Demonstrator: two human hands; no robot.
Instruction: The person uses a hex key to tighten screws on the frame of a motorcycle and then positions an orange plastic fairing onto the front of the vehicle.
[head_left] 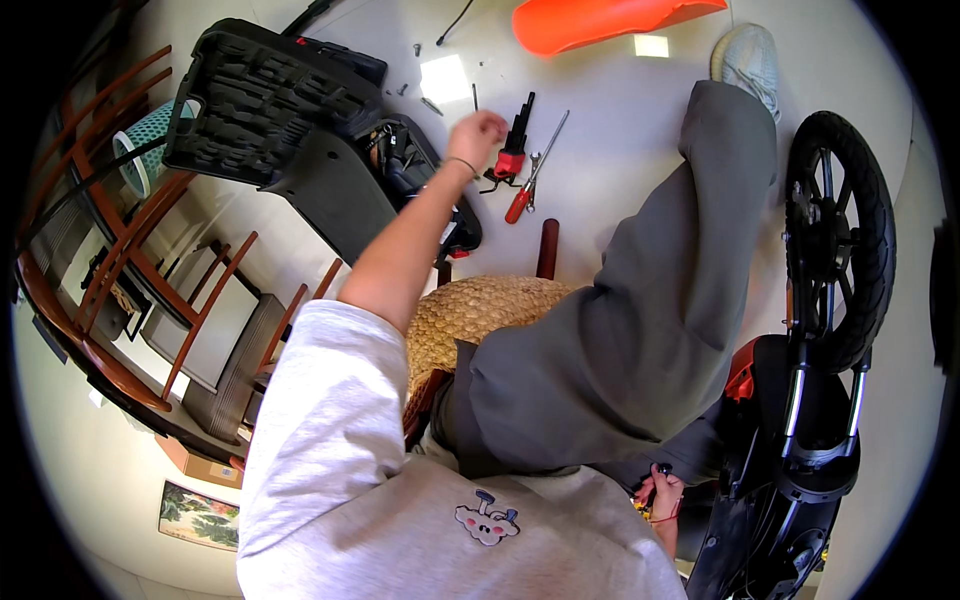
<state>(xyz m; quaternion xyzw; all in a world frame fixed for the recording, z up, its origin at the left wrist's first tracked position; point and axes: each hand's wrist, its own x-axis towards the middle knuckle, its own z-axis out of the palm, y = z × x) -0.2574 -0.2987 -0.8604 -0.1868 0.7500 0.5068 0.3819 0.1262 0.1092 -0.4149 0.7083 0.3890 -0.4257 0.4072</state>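
My left hand reaches out over the floor with its fingers bent and slightly blurred; whether anything is in them cannot be made out. Just right of it lies a black hex key set in a red holder. Beside that set are a red-handled screwdriver and a wrench. At the lower right, my right hand is closed around a small black-ended object, next to the black frame of a two-wheeler. My leg and shirt partly hide that area.
An open black tool case stands left of my left hand. Several screws are scattered beyond it. An orange curved panel lies at the far side. The two-wheeler's wheel rises at right; a woven stool is beneath me.
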